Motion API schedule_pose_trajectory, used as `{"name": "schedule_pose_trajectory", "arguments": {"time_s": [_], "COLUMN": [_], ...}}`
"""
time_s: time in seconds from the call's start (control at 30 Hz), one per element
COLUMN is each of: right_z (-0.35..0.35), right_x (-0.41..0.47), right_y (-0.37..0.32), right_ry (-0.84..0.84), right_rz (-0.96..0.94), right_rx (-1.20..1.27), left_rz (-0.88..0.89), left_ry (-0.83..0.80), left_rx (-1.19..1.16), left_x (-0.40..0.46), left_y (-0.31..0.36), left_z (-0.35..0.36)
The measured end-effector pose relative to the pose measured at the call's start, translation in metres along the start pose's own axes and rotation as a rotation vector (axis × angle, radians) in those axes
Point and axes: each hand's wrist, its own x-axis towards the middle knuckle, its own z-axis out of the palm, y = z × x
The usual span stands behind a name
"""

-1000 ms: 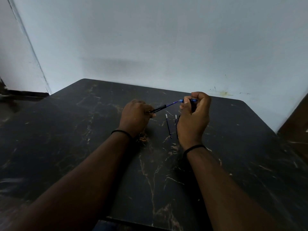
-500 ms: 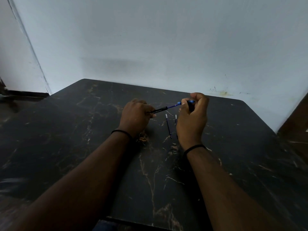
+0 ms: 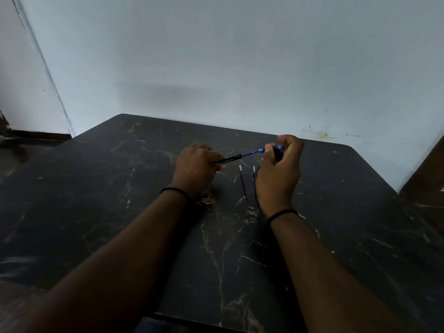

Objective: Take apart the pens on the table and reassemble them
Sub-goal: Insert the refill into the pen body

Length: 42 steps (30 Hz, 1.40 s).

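The left hand (image 3: 195,170) is gripping the black barrel (image 3: 228,160) while the right hand (image 3: 280,174) is pinching the blue refill (image 3: 252,153), keeping both aligned above the tabletop (image 3: 120,212) centre; spare refills (image 3: 243,181) are lying beneath.

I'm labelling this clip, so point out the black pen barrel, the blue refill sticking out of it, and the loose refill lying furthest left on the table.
Black pen barrel (image 3: 229,159), head view, middle of its exposed length.
Blue refill (image 3: 251,153), head view, thin shaft between the hands.
Loose refill (image 3: 243,181), head view, mid-shaft.
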Motion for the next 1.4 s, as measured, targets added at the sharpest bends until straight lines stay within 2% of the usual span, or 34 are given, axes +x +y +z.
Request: {"name": "schedule_pose_trajectory", "arguments": {"time_s": [0.23,0.7,0.9,1.4], "right_z": [-0.0014,-0.0014,-0.0026,0.0004], "right_x": [0.0015,0.001,0.0037,-0.0014], "right_y": [-0.0004,0.0034,0.0044,0.0077], "right_ry": [0.027,-0.057,-0.061,-0.164], "right_rz": [0.01,0.073,0.199,0.181], "right_rx": [0.015,-0.003,0.081,0.027], "left_rz": [0.006,-0.001,0.019,0.08], "left_ry": [-0.004,-0.03,-0.038,-0.028], "left_rx": [0.002,0.017,0.05,0.065], "left_x": [0.0002,0.0002,0.0008,-0.0005], "left_y": [0.0004,0.0005,-0.0024,0.005], "left_z": [0.0003,-0.0007,-0.002,-0.0005]}}
